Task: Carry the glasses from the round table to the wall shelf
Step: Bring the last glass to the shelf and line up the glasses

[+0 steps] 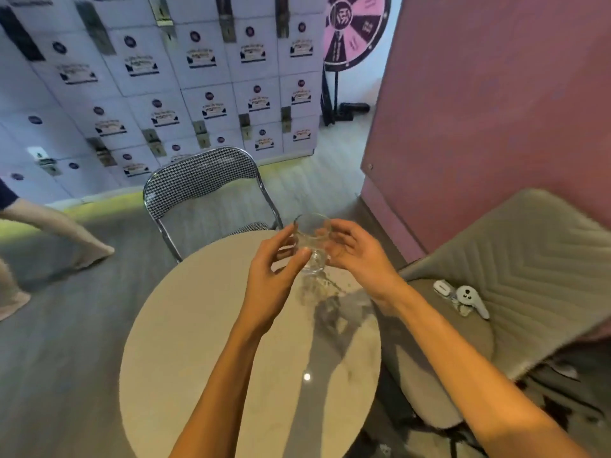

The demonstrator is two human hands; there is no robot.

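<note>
Two bare forearms reach forward over the round table (205, 342), whose pale top is bare where it shows. Above its far part, both hands hold one clear glass (312, 242), lifted off the top. The left hand (271, 276) curls its fingers around the left side of the glass, with the thumb on the near wall. The right hand (358, 256) grips the right side, fingers bent against it. The glass is upright or slightly tilted; motion blur hides which.

To the right stands a grey padded chair (529, 276) with a white controller (469, 299) on its seat. Behind the table is a folding chair (201, 180) with a checked back. Farther away are a wall of white lockers (185, 81) and a pink prize wheel (357, 24).
</note>
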